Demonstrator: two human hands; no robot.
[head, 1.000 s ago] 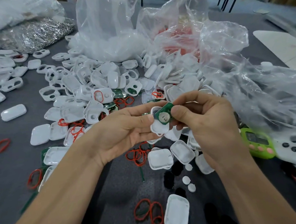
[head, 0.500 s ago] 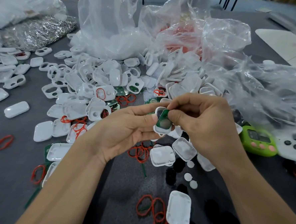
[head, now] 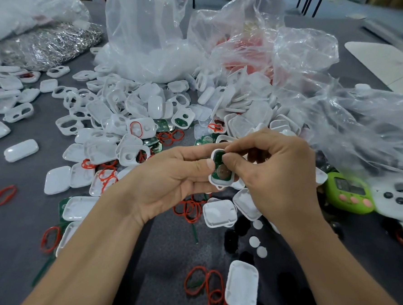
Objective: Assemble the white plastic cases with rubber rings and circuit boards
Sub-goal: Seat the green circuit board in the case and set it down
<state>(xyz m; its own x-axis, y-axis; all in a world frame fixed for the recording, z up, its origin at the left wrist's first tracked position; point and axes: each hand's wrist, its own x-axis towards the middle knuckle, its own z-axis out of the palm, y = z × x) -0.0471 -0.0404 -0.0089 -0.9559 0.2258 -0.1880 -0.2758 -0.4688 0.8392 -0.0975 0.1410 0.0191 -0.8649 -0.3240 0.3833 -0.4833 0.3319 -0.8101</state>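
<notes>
Above the tabletop point(head: 21, 224) my left hand point(head: 171, 177) grips a white case point(head: 218, 186), right hand point(head: 274, 171) pinching its circuit board point(head: 218, 158); loose cases point(head: 114, 124) crowd beyond.

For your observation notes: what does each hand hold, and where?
Left hand grips the white case by its left rim. Right hand pinches the green circuit board at its upper end, inside it.

Glossy plastic, matt rubber, dull worktop point(head: 19, 229).
I see the held case point(head: 220, 186) as smooth white plastic, its green circuit board point(head: 215, 175) bearing a shiny metal disc point(head: 224, 173); the red rubber rings point(head: 189, 209) look matt, the clear plastic bags point(head: 308, 58) crinkled and glossy, the grey worktop cloth-like.
</notes>
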